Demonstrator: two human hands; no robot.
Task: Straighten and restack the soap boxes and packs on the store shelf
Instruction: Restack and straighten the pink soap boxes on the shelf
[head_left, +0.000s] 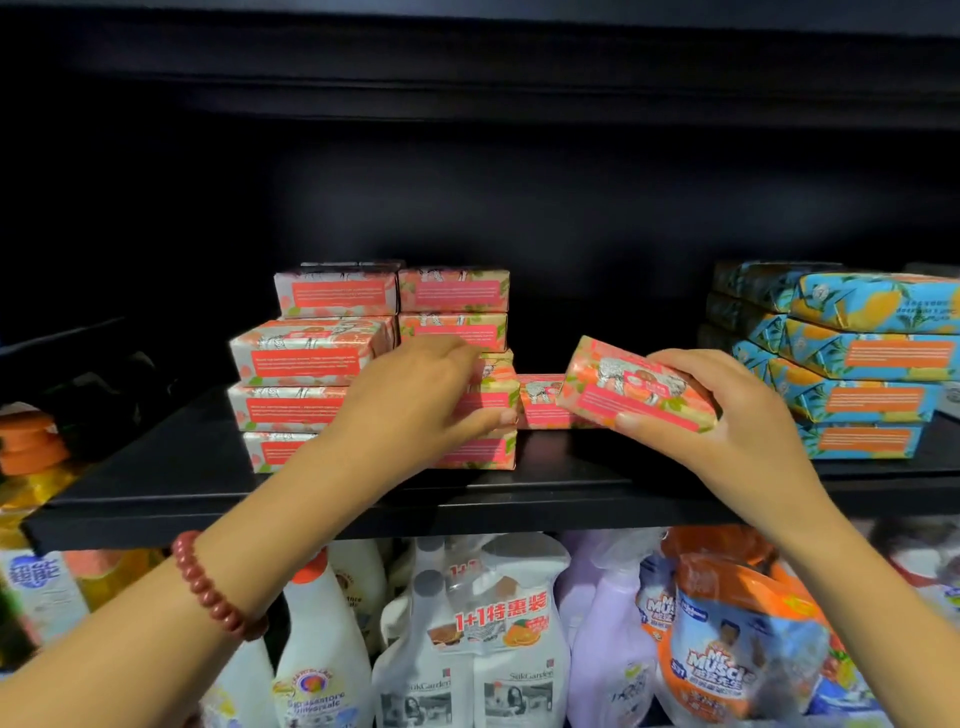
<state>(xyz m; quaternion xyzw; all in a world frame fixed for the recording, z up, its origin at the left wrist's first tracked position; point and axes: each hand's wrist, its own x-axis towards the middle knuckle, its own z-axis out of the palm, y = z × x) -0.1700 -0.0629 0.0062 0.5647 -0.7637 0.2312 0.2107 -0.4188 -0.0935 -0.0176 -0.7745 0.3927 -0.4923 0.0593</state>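
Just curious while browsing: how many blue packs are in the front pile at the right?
4, stacked on the shelf: top, second, third, bottom. More blue packs stand behind, partly hidden.

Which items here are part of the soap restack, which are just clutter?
In the job:
- pink soap box gripped in the right hand, tilted
- pink stacks, left hand on them
- lone pink box lying behind the held one
- blue soap packs stacked at right

Just there:
- spray bottles below the shelf
- Mr Muscle refill pouch
- orange caps far left
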